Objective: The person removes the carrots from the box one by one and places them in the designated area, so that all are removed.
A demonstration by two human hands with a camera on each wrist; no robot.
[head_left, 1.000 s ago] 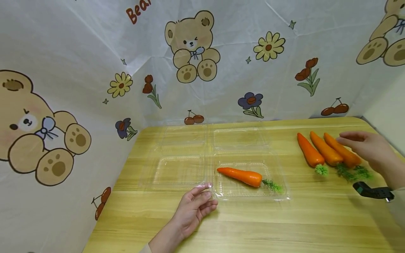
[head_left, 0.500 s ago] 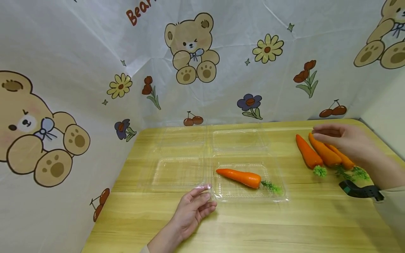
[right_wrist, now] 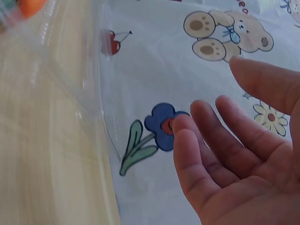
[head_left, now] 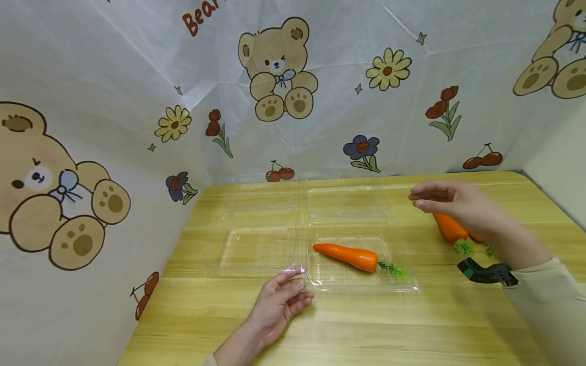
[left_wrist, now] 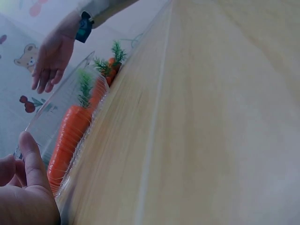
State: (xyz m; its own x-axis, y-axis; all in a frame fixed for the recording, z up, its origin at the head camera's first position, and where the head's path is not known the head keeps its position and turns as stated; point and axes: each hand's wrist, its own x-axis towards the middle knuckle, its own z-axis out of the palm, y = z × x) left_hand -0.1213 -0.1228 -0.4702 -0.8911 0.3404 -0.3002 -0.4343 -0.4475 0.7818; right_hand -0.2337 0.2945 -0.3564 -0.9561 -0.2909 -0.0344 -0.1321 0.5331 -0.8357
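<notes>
Head view: right hand [head_left: 450, 203] hovers over loose carrots [head_left: 449, 227] on wooden table [head_left: 366, 325], fingers straight, holding nothing. Left hand [head_left: 279, 300] rests relaxed, fingertips touching front rim of clear clamshell tray [head_left: 403, 282]; one carrot [head_left: 348, 255] lies inside.

Left wrist view: thumb [left_wrist: 30, 157] at tray edge; carrot [left_wrist: 70, 136] just beyond.

Right wrist view: fingers [right_wrist: 220, 140] apart, empty.

Risk: thin tray likely slides or flexes if left hand pushes; round carrots may roll when nudged.
</notes>
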